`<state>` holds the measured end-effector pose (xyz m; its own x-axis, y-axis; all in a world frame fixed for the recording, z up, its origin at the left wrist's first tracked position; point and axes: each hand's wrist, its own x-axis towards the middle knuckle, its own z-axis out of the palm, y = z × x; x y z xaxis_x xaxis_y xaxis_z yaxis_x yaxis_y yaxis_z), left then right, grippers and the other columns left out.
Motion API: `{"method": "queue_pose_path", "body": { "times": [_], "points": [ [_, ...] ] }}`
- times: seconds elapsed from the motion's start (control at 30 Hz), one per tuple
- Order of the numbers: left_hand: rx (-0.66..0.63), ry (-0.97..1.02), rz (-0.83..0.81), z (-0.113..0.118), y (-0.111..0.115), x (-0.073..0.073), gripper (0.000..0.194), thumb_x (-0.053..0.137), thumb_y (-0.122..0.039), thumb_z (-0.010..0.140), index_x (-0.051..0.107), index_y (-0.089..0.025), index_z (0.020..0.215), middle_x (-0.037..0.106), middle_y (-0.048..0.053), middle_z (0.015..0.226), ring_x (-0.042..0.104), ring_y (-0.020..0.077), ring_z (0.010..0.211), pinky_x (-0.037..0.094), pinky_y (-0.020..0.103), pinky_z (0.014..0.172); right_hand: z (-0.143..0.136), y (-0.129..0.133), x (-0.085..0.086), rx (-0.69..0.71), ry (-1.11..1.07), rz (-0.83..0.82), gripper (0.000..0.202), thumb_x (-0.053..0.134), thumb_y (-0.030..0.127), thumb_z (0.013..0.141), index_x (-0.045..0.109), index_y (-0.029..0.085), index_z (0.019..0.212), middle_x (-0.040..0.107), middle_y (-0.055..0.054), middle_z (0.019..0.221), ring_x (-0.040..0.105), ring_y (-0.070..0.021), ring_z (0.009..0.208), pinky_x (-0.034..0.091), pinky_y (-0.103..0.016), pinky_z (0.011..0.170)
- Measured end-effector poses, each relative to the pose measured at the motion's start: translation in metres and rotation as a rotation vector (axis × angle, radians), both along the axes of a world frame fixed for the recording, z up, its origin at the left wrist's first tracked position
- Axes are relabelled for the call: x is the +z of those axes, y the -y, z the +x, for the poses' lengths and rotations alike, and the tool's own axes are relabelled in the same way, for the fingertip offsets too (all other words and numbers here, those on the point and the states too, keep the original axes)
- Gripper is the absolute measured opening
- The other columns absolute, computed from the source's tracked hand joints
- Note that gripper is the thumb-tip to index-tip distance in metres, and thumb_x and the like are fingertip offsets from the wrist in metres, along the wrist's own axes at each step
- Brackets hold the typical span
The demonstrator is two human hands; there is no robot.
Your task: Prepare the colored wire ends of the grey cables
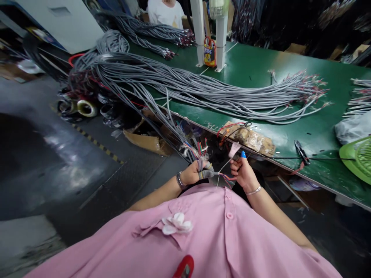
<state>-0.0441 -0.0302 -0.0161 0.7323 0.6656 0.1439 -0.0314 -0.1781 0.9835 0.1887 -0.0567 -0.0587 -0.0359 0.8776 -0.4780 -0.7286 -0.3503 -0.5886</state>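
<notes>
My left hand (pixel 197 173), with grey finger covers and a watch at the wrist, is closed around several grey cables (pixel 174 125). Their stripped ends (pixel 201 150), with coloured wires and pale fibres, stick up above the fist. One cable end points right from this hand, its thin red and blue wires (pixel 227 177) fanned out toward the other side. My right hand (pixel 242 172), a blue cover on one finger, has its fingers curled at these wires and a pale thread. Behind that hand a pink strip (pixel 234 149) hangs at the table edge.
A large bundle of grey cables (pixel 203 87) lies across the green table (pixel 246 61). Along its front edge are a taped cardboard block (pixel 249 138), pliers (pixel 302 152) and a green basket (pixel 358 158). A white post (pixel 222 42) stands behind. Across the table is another person (pixel 165 13).
</notes>
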Motion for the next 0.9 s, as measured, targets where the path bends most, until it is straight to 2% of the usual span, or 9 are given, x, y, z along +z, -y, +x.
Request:
{"method": "queue_pose_path", "body": {
  "times": [0.13,0.27,0.43,0.53,0.67,0.77,0.9],
  "points": [
    [0.142,0.004,0.051,0.002,-0.006,-0.003,0.041,0.066,-0.051,0.084,0.065,-0.011,0.074,0.057,0.002,0.066,0.048,0.0099,0.06,0.041,0.021,0.057,0.006,-0.004,0.01,0.098,0.047,0.109,0.049,0.065,0.067,0.078,0.064,0.018,0.083,0.065,-0.002,0.075,0.032,-0.0055,0.043,0.017,-0.018,0.032],
    [0.176,0.015,0.066,0.011,-0.013,-0.001,0.039,0.068,-0.049,0.084,0.065,-0.01,0.078,0.056,0.002,0.068,0.048,0.0099,0.062,0.04,0.022,0.058,0.009,-0.016,0.028,0.147,0.105,0.15,0.051,0.063,0.068,0.079,0.063,0.018,0.082,0.066,-0.002,0.076,0.029,-0.0044,0.041,0.014,-0.018,0.033],
    [0.179,0.014,0.022,0.023,-0.022,0.001,0.039,0.069,-0.047,0.083,0.061,-0.011,0.073,0.048,-0.003,0.06,0.04,0.0072,0.056,0.035,0.021,0.055,0.003,-0.022,0.044,0.092,0.26,0.228,0.04,0.074,0.054,0.078,0.058,0.018,0.069,0.045,0.006,0.051,0.029,-0.0054,0.041,0.019,-0.018,0.036],
    [0.174,0.002,0.011,0.028,-0.026,0.001,0.041,0.069,-0.049,0.083,0.06,-0.011,0.072,0.046,-0.004,0.059,0.038,0.0071,0.055,0.033,0.021,0.053,-0.002,-0.02,0.048,0.058,0.318,0.219,0.042,0.072,0.058,0.077,0.06,0.018,0.07,0.047,0.005,0.051,0.032,-0.0061,0.041,0.023,-0.02,0.036],
    [0.175,0.003,0.002,0.031,-0.029,0.0,0.041,0.068,-0.051,0.082,0.06,-0.011,0.074,0.047,-0.003,0.06,0.037,0.0074,0.055,0.032,0.021,0.052,-0.005,-0.022,0.051,0.044,0.251,0.136,0.048,0.074,0.063,0.071,0.061,0.017,0.071,0.058,0.001,0.059,0.039,-0.0067,0.043,0.024,-0.02,0.035],
    [0.186,0.005,-0.011,0.034,-0.031,-0.002,0.041,0.068,-0.05,0.083,0.059,-0.011,0.073,0.045,-0.004,0.059,0.037,0.0075,0.055,0.031,0.021,0.052,-0.006,-0.024,0.051,0.062,0.195,0.116,0.044,0.077,0.059,0.071,0.062,0.017,0.072,0.059,0.0,0.062,0.038,-0.0062,0.043,0.023,-0.019,0.034],
    [0.181,0.015,-0.02,0.039,-0.033,-0.006,0.042,0.068,-0.051,0.082,0.059,-0.012,0.072,0.046,-0.003,0.062,0.038,0.0082,0.058,0.033,0.021,0.055,-0.007,-0.026,0.048,0.027,0.135,0.137,0.04,0.082,0.052,0.069,0.062,0.018,0.069,0.054,0.003,0.058,0.034,-0.0051,0.043,0.021,-0.018,0.034]
  ]
}}
